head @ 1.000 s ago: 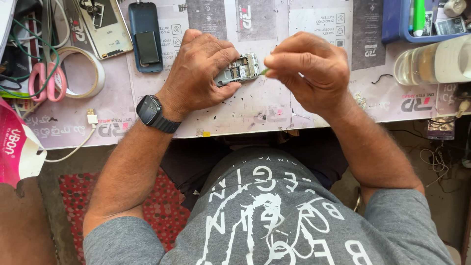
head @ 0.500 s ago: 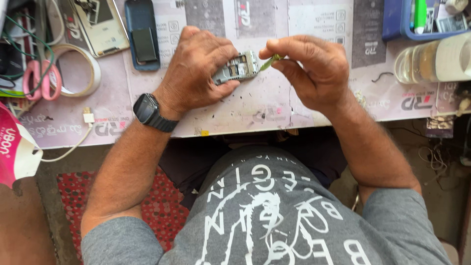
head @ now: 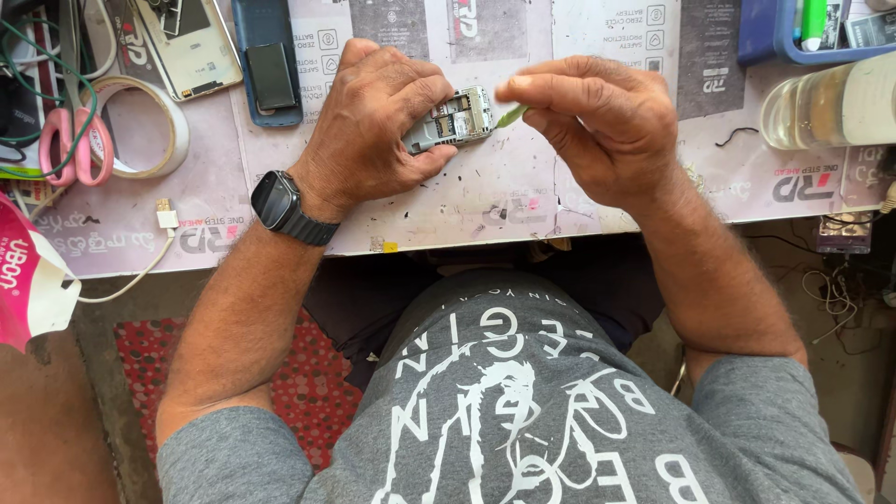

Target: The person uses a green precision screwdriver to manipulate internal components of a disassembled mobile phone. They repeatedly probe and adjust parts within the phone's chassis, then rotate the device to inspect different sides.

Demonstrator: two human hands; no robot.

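My left hand [head: 378, 126] grips a small opened mobile phone body [head: 455, 119], its circuit side up, against the pale work mat [head: 485, 201]. My right hand [head: 597, 121] pinches a thin green tool [head: 511, 115] whose tip touches the phone's right end. A black smartwatch [head: 280, 203] sits on my left wrist.
A blue phone [head: 268, 63] and an open white phone back [head: 187, 47] lie at the far left. A tape roll [head: 140, 126] and pink scissors [head: 70, 140] sit beyond them. A clear bottle [head: 831, 101] and a blue tray [head: 803, 33] stand at the right. A white cable [head: 149, 252] hangs over the edge.
My right hand has shifted slightly right and up, and the green tool now shows between my fingers and the phone. My left hand keeps its hold.
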